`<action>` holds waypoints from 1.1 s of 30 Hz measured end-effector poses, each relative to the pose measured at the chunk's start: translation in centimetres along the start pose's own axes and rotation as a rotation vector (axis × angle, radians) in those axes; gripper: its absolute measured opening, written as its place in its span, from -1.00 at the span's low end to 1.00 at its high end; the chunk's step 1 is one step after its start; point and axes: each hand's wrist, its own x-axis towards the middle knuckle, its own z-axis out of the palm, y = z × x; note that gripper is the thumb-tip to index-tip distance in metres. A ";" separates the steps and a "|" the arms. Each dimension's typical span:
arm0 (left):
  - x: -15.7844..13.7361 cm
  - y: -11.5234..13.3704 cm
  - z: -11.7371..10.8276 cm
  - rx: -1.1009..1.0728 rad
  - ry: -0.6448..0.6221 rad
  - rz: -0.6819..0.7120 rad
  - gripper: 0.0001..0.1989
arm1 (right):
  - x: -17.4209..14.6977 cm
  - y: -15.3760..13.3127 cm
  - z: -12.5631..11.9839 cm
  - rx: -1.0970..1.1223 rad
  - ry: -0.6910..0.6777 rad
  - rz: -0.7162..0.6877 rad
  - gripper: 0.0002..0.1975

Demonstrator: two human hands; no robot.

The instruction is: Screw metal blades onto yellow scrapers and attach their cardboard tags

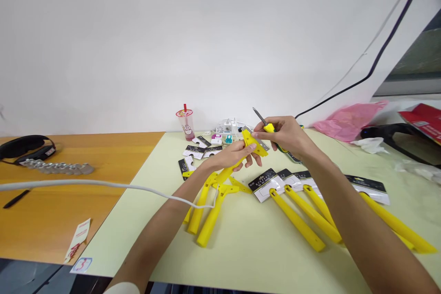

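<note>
My left hand (234, 155) is closed around a yellow scraper (249, 139), its wide head tilted up over the table. A metal blade (263, 144) lies along that head. My right hand (291, 137) grips a screwdriver (261, 116) with a yellow and dark green handle, its tip pointing up and left. The right fingertips touch or nearly touch the blade; whether they pinch it I cannot tell. Below my left forearm lie several yellow scrapers (211, 223). To the right are several yellow handles (299, 221) with black-and-white cards (266, 184) at their far ends.
Behind my hands stand a lidded drink cup (187, 127) and a power strip (227, 126) with plugs. More cards (195, 151) lie near them. A white cable (103, 184) crosses over my left forearm. A pink bag (347, 121) sits back right; headphones (27, 148) lie far left.
</note>
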 end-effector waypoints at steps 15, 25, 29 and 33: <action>-0.5 2.6 0.9 -0.268 0.323 0.353 -0.39 | 3.0 8.2 -7.7 -0.781 0.242 0.240 -0.43; -2.6 7.0 1.7 -0.404 0.429 0.580 -0.53 | 4.1 19.1 -7.5 -0.965 -0.063 0.487 -0.49; -3.4 7.8 1.1 -0.394 0.464 0.533 -0.52 | 4.7 19.3 -7.4 -0.932 -0.063 0.472 -0.50; -3.6 8.0 0.7 -0.367 0.475 0.498 -0.49 | 4.9 19.8 -7.6 -0.906 -0.051 0.417 -0.52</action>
